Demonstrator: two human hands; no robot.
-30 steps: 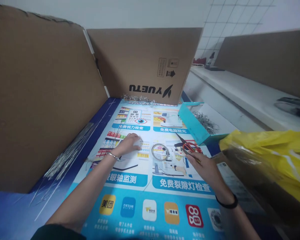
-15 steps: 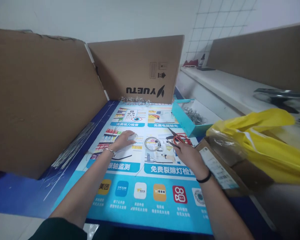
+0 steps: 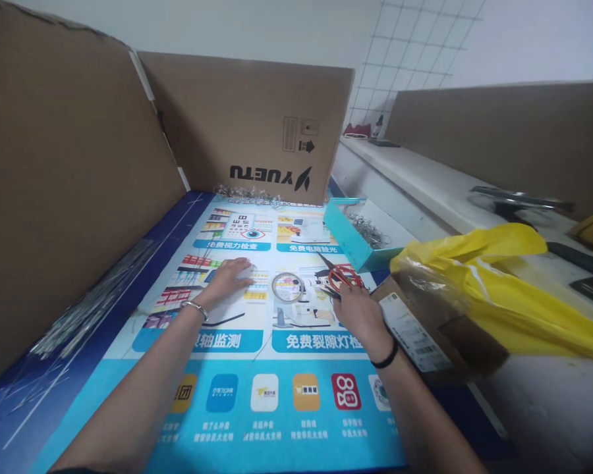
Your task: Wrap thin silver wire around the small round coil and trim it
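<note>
My left hand (image 3: 227, 282) lies on the printed mat (image 3: 271, 253), its thumb and fingers apart and nothing visible in them. To its right sits a thin silvery ring (image 3: 273, 288), which looks like a coil of wire, touched by neither hand. Across the ring, my right hand (image 3: 360, 315) is closed around a small dark pair of pliers (image 3: 332, 292); only the tips show, pointing left, and the handles are hidden in the palm. Just beyond those fingers lie red-handled scissors (image 3: 344, 275) with their blades pointing to the far left.
A turquoise box (image 3: 348, 243) of tangled wire pieces stands at back right. A yellow plastic bag (image 3: 514, 289) covers a small carton (image 3: 415, 329) right of my wrist. Cut wires (image 3: 96, 293) lie at left beside a cardboard wall (image 3: 69, 164). Twisted wire bits (image 3: 247, 195) line the back.
The view has shifted, so most things appear further left. My right hand has drawn slightly closer to the scissors with the pliers. The left hand has hardly moved on the mat.
</note>
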